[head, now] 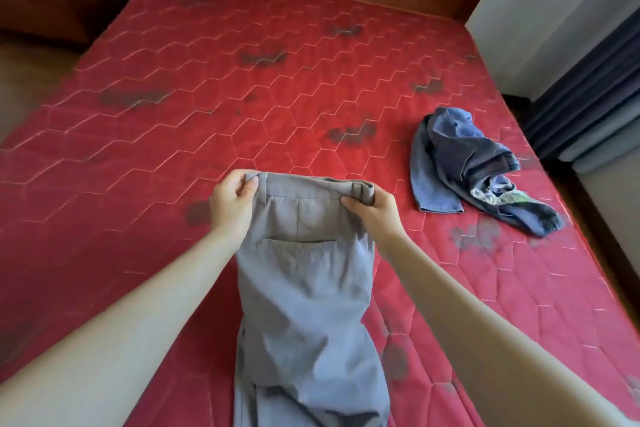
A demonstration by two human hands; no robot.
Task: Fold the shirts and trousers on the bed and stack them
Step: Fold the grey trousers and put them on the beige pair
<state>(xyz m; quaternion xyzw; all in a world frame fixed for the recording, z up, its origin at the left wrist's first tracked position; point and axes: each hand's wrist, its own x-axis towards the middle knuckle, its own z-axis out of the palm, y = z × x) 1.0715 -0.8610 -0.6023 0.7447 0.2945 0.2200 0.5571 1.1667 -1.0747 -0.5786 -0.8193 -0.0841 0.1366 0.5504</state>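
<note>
I hold the grey trousers [304,288] up by the waistband, over the near middle of the red mattress [173,114]. My left hand [232,205] pinches the left end of the band, thumb in front and fingers curled behind it. My right hand [370,215] pinches the right end by a belt loop. The legs hang down toward me, a back pocket showing. A crumpled pair of blue jeans [464,173] lies on the mattress to the right, well apart.
</note>
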